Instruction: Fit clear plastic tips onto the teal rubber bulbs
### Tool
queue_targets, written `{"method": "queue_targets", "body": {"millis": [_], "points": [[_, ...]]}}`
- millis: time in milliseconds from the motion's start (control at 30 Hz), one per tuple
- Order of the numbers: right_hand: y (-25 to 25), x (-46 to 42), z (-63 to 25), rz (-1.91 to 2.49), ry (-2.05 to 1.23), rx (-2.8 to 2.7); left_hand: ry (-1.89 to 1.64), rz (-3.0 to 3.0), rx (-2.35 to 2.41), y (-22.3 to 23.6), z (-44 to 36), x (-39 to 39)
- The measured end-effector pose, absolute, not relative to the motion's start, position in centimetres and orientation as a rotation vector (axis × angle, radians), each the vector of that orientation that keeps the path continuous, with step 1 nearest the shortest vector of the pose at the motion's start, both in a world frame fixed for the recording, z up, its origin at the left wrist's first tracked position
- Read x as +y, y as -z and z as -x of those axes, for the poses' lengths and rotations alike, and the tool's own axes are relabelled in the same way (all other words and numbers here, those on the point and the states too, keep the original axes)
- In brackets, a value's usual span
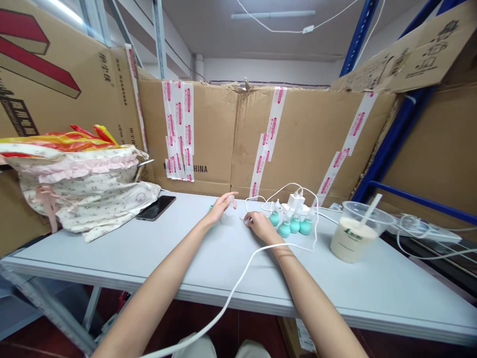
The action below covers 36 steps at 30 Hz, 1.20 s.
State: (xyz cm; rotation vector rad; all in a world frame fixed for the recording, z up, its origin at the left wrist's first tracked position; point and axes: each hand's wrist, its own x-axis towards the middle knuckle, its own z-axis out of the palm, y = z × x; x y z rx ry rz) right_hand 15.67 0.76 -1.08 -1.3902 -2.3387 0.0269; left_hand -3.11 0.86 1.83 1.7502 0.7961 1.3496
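Both my arms reach far across the pale table (156,258). My left hand (221,206) is pinched on a small clear-white piece, with a bit of teal showing under the palm. My right hand (259,224) is curled, knuckles up, on the table beside it; it seems to hold the end of a white cable (238,283) that runs back toward me. Just right of that hand stands a cluster of small teal and white gadgets (294,223) with white plugs and thin cables (294,199) on top.
A plastic cup of milky drink with a straw (354,233) stands at the right. A black phone (155,208) lies by a floral fabric bag (85,189) at the left. Taped cardboard walls (231,144) close the back. A white power strip (421,229) lies at far right.
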Motion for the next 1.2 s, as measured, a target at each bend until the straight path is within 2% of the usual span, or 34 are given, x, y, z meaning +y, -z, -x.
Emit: {"method": "queue_targets", "body": {"millis": [400,500,667,800,933,1200], "points": [[0.7,0.5,-15.6,1.367,-0.096,-2.28,-1.304,-1.845,0.788,-1.6,3.2,1.1],[-0.2,0.8,-15.6,1.281,-0.277,-2.077,-1.236,-1.881,0.802,-1.8,2.9,0.6],[-2.0,1.1,-15.7,1.032,-0.78,-1.545,-1.177,-1.992,0.946,-1.8,2.0,-0.6],[-2.5,0.5,-15.6,0.948,-0.949,-1.439,-1.209,-2.095,1.043,-1.5,1.3,-1.5],[-2.4,0.2,-15.2,0.896,-0.991,-1.453,-1.212,-2.131,1.043,-1.4,1.2,-1.5],[-2.6,-0.1,-15.0,0.857,-0.943,-1.461,-1.448,-2.146,1.108,-2.1,1.4,-1.1]]}}
